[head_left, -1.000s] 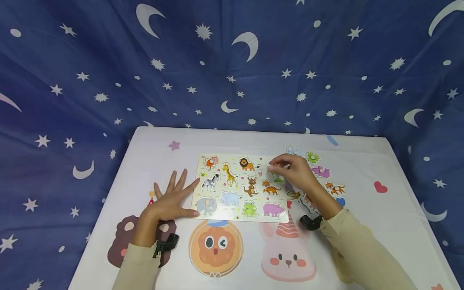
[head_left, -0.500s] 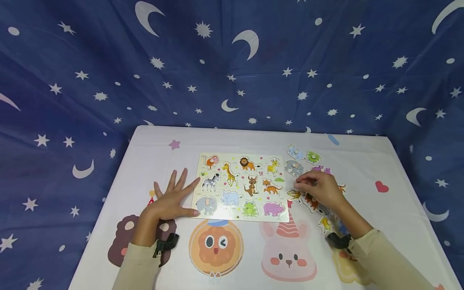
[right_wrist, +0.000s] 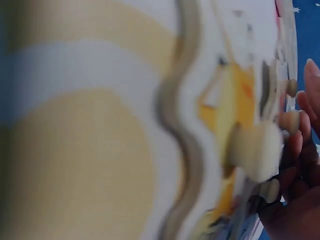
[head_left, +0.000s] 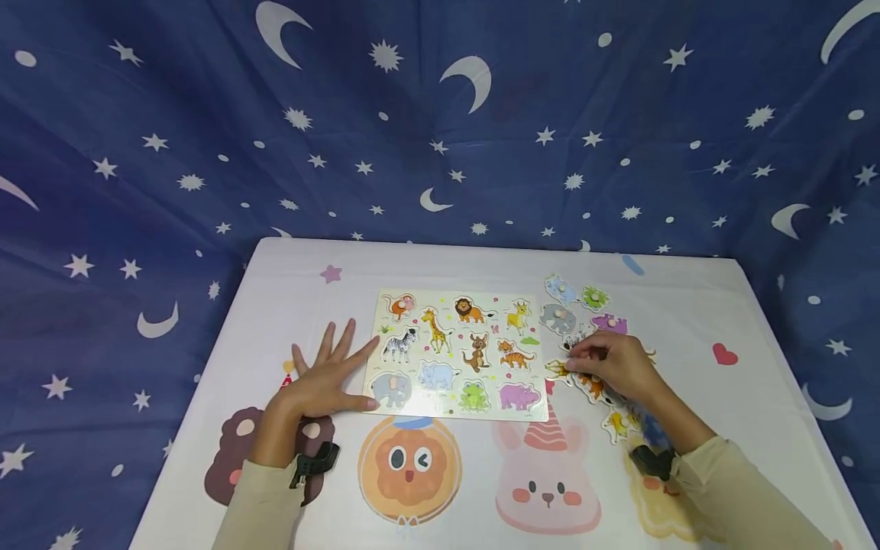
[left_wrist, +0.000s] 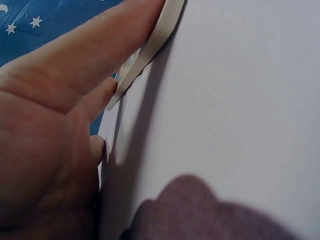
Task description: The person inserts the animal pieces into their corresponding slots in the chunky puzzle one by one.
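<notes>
A pale animal puzzle board [head_left: 412, 407] lies flat in mid-table. My left hand [head_left: 323, 386] spreads its fingers at the left edge, its thumb and forefinger touching the board [left_wrist: 155, 45]. Over a heap of knobbed wooden animal pieces my right hand [head_left: 617, 368] bends its fingers, thumb near forefinger. Its fingertips are right beside the giraffe piece [head_left: 557, 370] and the zebra piece [head_left: 576, 336]. In the right wrist view, wooden knobs stand close before the fingers [right_wrist: 292, 150]; I cannot tell whether they pinch one.
Behind my right hand lie an elephant piece [head_left: 558, 319], a rhino piece [head_left: 561, 289], a green frog piece [head_left: 595, 298] and a purple hippo piece [head_left: 609, 323]. A yellow piece [head_left: 617, 424] is nearer me. A starry blue curtain [head_left: 440, 137] hangs behind the table.
My right hand has left the board's upper right, uncovering the printed antelope there, and moved right and towards me onto the heap. My left hand has stayed put.
</notes>
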A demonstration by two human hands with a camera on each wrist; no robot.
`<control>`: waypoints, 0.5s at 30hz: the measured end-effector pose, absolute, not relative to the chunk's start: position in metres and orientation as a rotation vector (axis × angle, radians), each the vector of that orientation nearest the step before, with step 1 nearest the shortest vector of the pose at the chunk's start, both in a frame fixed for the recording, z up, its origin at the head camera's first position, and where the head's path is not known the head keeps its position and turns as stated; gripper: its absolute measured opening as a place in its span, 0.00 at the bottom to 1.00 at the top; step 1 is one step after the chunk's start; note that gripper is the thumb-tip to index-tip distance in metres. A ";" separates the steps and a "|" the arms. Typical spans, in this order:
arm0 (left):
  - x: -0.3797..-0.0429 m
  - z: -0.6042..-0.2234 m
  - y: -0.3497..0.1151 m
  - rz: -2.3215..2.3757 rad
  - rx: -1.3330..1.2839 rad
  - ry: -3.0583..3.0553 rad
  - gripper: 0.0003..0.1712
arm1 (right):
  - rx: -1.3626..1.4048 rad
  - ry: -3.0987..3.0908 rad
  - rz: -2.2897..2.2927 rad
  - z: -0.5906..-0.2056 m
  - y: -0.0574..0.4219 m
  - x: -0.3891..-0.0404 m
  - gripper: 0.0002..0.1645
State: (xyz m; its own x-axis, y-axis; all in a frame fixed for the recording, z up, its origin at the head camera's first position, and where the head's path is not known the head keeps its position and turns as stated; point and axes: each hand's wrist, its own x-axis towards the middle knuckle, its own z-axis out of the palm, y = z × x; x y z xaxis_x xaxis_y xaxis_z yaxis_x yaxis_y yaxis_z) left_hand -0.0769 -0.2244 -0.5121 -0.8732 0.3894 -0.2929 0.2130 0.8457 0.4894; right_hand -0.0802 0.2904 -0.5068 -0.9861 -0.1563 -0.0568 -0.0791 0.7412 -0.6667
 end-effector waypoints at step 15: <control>-0.077 -0.511 -0.226 0.634 0.439 2.636 0.65 | -0.283 2.890 -0.922 -0.516 0.293 -0.080 0.11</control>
